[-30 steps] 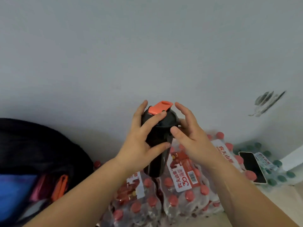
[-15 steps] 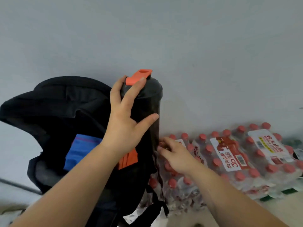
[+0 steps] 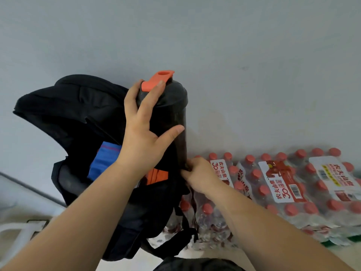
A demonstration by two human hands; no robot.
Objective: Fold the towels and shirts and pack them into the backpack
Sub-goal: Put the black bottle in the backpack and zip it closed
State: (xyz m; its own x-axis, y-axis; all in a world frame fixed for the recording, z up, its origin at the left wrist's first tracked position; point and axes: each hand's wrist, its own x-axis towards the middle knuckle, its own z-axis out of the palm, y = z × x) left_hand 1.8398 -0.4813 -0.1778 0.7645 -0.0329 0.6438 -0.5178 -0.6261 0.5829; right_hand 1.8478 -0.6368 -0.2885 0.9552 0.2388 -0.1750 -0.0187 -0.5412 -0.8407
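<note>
A black backpack point(image 3: 74, 114) stands open against the grey wall, with blue folded cloth point(image 3: 103, 163) and an orange item point(image 3: 156, 176) showing inside. My left hand point(image 3: 144, 132) grips a tall black bottle point(image 3: 175, 114) with an orange flip cap point(image 3: 156, 80), held upright at the backpack's right side. My right hand point(image 3: 201, 177) pinches the black fabric at the backpack's right edge, just under the bottle's base. The bottle's lower end is hidden behind the hands and fabric.
Shrink-wrapped packs of red-capped water bottles point(image 3: 283, 184) lie along the wall to the right of the backpack. A black strap point(image 3: 187, 231) hangs from the backpack's front. A white object point(image 3: 19, 233) sits at the lower left.
The bottle moved left from over the water packs to the backpack's side. My right hand let go of the cap and dropped to the backpack's edge.
</note>
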